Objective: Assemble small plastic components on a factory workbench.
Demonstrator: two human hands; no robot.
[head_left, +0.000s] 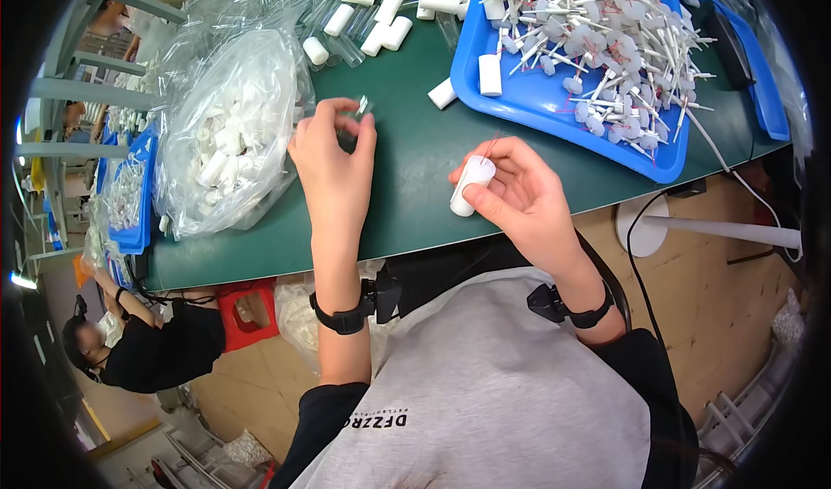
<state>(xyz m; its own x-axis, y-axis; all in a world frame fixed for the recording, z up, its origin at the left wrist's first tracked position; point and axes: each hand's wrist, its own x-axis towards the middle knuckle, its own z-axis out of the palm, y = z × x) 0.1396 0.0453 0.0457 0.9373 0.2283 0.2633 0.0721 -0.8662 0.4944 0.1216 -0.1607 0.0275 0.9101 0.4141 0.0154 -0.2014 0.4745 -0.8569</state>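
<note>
My right hand [528,199] is closed around a white cylinder [468,196], held tilted above the green table near its front edge. Thin red wires [489,149] stick out of the cylinder's upper end. To its left, my left hand [336,147] is raised over the table, thumb and forefinger pinching a small clear, shiny piece [363,106]. What exactly that piece is, I cannot make out. Close by my left hand lies a clear plastic bag [290,82] with many white cylinders [227,143] inside.
A blue tray [554,147] at the right holds a heap of white stems with round discs and red wires [606,48]. Loose white cylinders [381,35] and clear tubes [348,52] lie at the back of the green table [398,203]. One person [164,350] sits at the left, beside a red stool [247,316].
</note>
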